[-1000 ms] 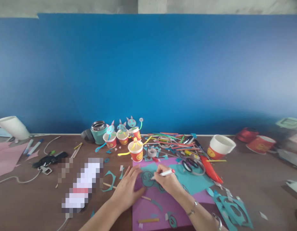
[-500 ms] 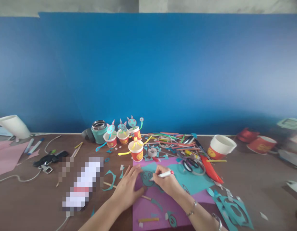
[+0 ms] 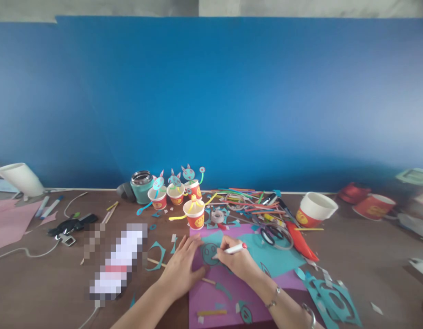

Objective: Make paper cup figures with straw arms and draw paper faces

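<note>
A red-capped white marker (image 3: 236, 248) is gripped in my right hand (image 3: 238, 260), its tip on a teal paper sheet (image 3: 276, 256). Under the tip is a drawn round face (image 3: 208, 254) with two circle eyes. My left hand (image 3: 184, 262) lies flat with fingers stretched out, pressing the left edge of the teal paper. Both papers overlap, the teal one on top of a purple sheet (image 3: 204, 301). A small cut teal piece with a drawing (image 3: 246, 313) lies near the bottom of the purple sheet.
Paper cups with rabbit-faced figures (image 3: 157, 199) stand behind my hands, beside a teal thermos (image 3: 141, 188). Scissors (image 3: 268, 234), a tape roll (image 3: 217, 216) and pipe cleaners (image 3: 252, 205) lie at the back. Teal scraps (image 3: 331, 297) sit at right; a stacked cup (image 3: 314, 209) stands farther back.
Almost nothing differs. My right hand and the marker tip stay at the drawn face, and my left hand keeps its place on the paper.
</note>
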`<act>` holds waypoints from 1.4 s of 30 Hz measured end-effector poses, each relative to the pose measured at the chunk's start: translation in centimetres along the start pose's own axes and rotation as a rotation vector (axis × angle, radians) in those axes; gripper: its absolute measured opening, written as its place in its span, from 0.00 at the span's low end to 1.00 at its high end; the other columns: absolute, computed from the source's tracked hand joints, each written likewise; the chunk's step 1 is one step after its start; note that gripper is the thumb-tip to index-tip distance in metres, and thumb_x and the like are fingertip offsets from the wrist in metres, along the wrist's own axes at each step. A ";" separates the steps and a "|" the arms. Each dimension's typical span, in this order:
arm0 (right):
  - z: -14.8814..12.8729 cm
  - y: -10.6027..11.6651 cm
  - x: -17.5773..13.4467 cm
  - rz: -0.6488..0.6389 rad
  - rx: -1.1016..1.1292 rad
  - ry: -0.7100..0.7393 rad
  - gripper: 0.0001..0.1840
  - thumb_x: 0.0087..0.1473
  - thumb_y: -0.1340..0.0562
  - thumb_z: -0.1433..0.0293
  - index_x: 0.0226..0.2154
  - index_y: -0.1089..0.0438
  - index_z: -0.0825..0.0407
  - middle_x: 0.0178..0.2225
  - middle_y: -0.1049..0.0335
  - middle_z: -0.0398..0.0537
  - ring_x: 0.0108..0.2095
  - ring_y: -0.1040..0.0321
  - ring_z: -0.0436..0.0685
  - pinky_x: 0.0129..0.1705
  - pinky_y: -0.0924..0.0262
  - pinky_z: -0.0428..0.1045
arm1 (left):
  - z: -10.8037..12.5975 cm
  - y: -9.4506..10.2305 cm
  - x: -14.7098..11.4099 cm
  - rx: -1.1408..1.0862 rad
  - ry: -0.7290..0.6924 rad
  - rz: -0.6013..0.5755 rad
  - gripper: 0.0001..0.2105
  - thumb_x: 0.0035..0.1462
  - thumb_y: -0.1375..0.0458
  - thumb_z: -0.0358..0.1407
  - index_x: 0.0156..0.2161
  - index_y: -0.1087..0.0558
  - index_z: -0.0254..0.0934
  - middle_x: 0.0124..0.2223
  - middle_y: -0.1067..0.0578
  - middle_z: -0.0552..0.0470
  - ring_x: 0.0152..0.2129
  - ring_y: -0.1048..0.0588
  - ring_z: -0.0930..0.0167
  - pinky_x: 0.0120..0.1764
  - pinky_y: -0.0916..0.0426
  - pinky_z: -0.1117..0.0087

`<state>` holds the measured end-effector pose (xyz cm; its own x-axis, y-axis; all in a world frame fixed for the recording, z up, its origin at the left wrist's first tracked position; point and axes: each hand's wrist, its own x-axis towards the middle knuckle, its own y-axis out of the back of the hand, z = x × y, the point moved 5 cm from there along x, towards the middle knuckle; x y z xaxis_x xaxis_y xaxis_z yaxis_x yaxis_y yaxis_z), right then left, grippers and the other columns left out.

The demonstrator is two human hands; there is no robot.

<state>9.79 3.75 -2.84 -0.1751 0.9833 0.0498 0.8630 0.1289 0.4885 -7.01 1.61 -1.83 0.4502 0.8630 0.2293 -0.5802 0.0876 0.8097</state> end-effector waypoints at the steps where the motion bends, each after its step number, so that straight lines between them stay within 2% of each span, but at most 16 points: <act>1: -0.1 0.0 0.0 -0.003 0.001 0.004 0.10 0.44 0.43 0.69 0.18 0.46 0.50 0.13 0.47 0.34 0.17 0.47 0.46 0.19 0.54 0.41 | 0.0 0.0 0.0 0.001 0.001 -0.002 0.24 0.47 0.41 0.33 0.51 0.37 0.39 0.56 0.33 0.43 0.56 0.37 0.59 0.60 0.48 0.48; 13: -0.4 0.1 0.0 0.008 -0.013 0.026 0.10 0.45 0.43 0.68 0.18 0.46 0.50 0.14 0.49 0.34 0.17 0.47 0.46 0.19 0.53 0.41 | 0.1 0.1 0.0 -0.010 -0.005 0.007 0.23 0.48 0.41 0.33 0.51 0.38 0.40 0.56 0.33 0.43 0.56 0.36 0.59 0.59 0.48 0.48; 23: -0.4 0.1 0.0 0.011 0.033 0.008 0.10 0.45 0.43 0.68 0.18 0.45 0.50 0.14 0.46 0.35 0.18 0.43 0.47 0.20 0.50 0.41 | 0.1 0.1 0.0 -0.012 -0.010 0.017 0.24 0.47 0.41 0.32 0.51 0.37 0.40 0.56 0.33 0.43 0.55 0.36 0.59 0.59 0.47 0.48; 30: 0.7 0.4 0.3 0.051 0.109 -0.137 0.07 0.44 0.46 0.70 0.18 0.45 0.50 0.12 0.43 0.35 0.13 0.53 0.44 0.15 0.59 0.41 | 0.1 0.2 0.1 -0.007 -0.017 0.016 0.24 0.48 0.40 0.33 0.52 0.37 0.41 0.56 0.33 0.45 0.55 0.36 0.59 0.59 0.47 0.48; 37: 0.3 0.1 0.1 0.021 0.070 -0.064 0.08 0.42 0.45 0.71 0.18 0.45 0.49 0.12 0.45 0.35 0.15 0.47 0.47 0.18 0.51 0.42 | 0.0 0.1 0.0 -0.008 -0.021 0.023 0.23 0.48 0.41 0.33 0.51 0.37 0.41 0.56 0.33 0.44 0.55 0.36 0.59 0.59 0.48 0.47; 42: -0.1 0.2 0.0 0.008 0.060 -0.043 0.08 0.43 0.44 0.70 0.18 0.45 0.49 0.13 0.45 0.35 0.17 0.41 0.49 0.19 0.49 0.42 | 0.2 0.2 0.0 -0.009 -0.011 0.012 0.23 0.47 0.41 0.33 0.51 0.37 0.40 0.56 0.32 0.44 0.55 0.35 0.59 0.59 0.47 0.48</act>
<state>9.88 3.77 -2.69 -0.1488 0.9887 0.0157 0.8914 0.1272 0.4351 -6.96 1.55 -1.54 0.4506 0.8584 0.2450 -0.5916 0.0817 0.8021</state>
